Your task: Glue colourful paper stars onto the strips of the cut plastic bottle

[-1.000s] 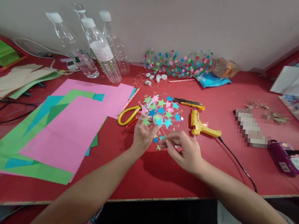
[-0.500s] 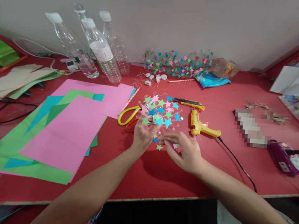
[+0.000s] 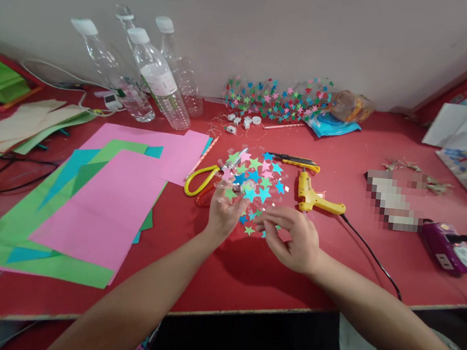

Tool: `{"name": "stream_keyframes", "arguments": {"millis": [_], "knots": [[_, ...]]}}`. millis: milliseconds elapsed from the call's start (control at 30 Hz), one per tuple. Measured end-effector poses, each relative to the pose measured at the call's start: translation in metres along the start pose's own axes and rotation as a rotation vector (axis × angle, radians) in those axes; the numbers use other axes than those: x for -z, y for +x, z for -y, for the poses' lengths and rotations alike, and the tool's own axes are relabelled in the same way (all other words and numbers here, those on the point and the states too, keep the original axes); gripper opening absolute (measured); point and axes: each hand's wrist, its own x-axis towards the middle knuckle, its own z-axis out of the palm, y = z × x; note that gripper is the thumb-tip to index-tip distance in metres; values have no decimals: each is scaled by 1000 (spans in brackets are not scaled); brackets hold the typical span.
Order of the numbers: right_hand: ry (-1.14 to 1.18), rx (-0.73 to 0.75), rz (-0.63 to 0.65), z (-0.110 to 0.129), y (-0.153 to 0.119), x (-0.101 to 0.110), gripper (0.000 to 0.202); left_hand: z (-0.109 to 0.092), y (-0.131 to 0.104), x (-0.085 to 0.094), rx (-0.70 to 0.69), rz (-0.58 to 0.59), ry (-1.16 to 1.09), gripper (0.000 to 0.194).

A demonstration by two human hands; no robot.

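Observation:
A clear plastic piece covered in paper stars [image 3: 263,194], in pink, green and blue, is held above the table. My left hand [image 3: 226,207] grips it from the left, thumb and fingers closed on its middle. At its lower right edge is my right hand [image 3: 291,235], fingers bent and drawn together; what lies between the fingertips is too small to make out. Yellow-handled scissors [image 3: 200,180] lie just left of the piece, partly covered by it. To the right are a yellow hot glue gun [image 3: 316,197] and a yellow and black utility knife [image 3: 298,162].
Coloured paper sheets [image 3: 98,206] cover the left of the red table [image 3: 215,283]. Plastic bottles [image 3: 160,80] stand behind them. Star-covered clear plastic [image 3: 277,99] lies by the wall. A purple power strip [image 3: 449,248] sits right, and the glue gun's cord [image 3: 370,257] crosses the table.
The star-covered piece has shifted and turned slightly to the right. My right hand has moved a little to the right along its lower edge, while my left hand keeps its grip.

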Motion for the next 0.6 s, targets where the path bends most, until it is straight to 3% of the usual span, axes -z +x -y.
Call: {"name": "stream_keyframes", "arguments": {"millis": [100, 233, 433, 600], "knots": [[-25, -14, -22, -1, -1, 1, 21, -13, -1, -1, 67, 21, -84, 27], [-31, -31, 16, -3, -1, 0, 32, -22, -1, -5, 116, 50, -195, 31], [-59, -48, 39, -3, 0, 0, 35, -23, 0, -4, 109, 17, -201, 31], [-93, -14, 27, -5, -2, 0, 22, -20, -1, -1, 132, -31, -158, 32]]}}
